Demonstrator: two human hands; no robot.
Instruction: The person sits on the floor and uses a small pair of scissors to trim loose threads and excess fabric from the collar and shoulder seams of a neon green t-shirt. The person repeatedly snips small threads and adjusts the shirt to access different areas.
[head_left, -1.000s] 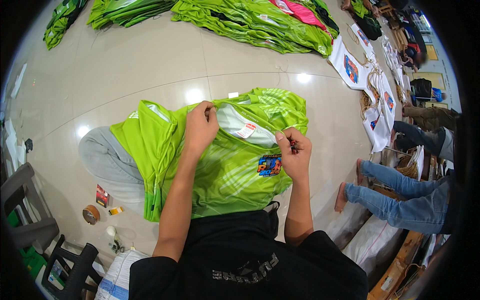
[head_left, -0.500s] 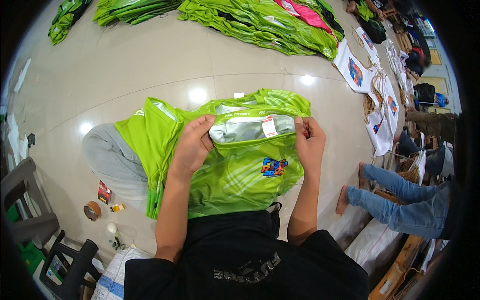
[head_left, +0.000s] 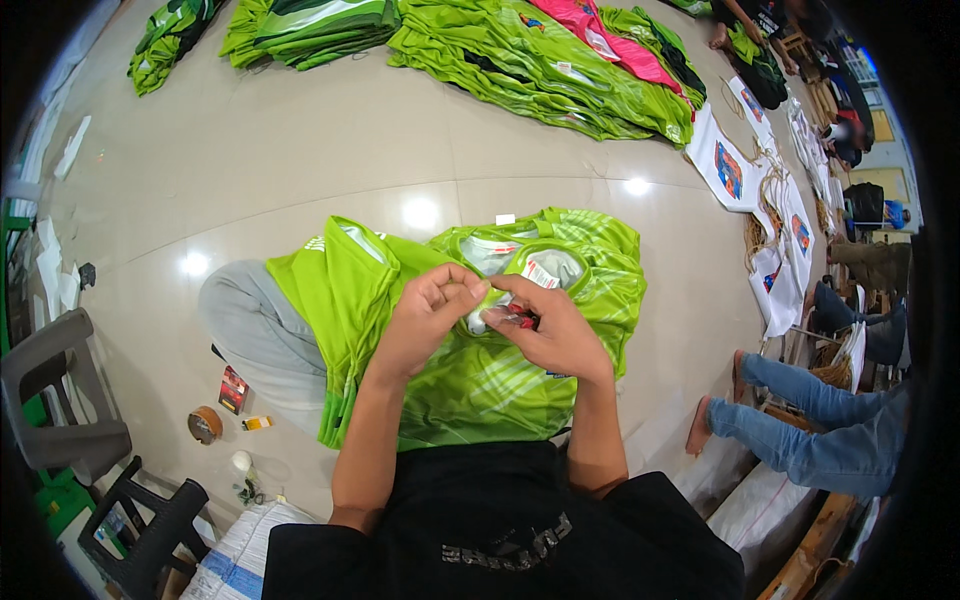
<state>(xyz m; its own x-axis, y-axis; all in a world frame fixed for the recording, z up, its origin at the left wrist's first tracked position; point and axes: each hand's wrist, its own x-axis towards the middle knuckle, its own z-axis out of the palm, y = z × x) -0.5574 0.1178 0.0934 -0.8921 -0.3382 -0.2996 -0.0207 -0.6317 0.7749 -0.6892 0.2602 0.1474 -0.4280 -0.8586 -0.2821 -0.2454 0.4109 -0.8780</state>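
Head: green shirt (head_left: pixel 490 390), glossy floor (head_left: pixel 300 150)

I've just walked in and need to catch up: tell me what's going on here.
A person in a black top has a bright green shirt spread in front of them, partly over a bent grey-trousered leg. Their left hand and right hand are close together over its neckline, the left thumb and fingertips pinched. The right hand also holds a small red item, mostly hidden. Beyond, more green garments lie heaped on the floor.
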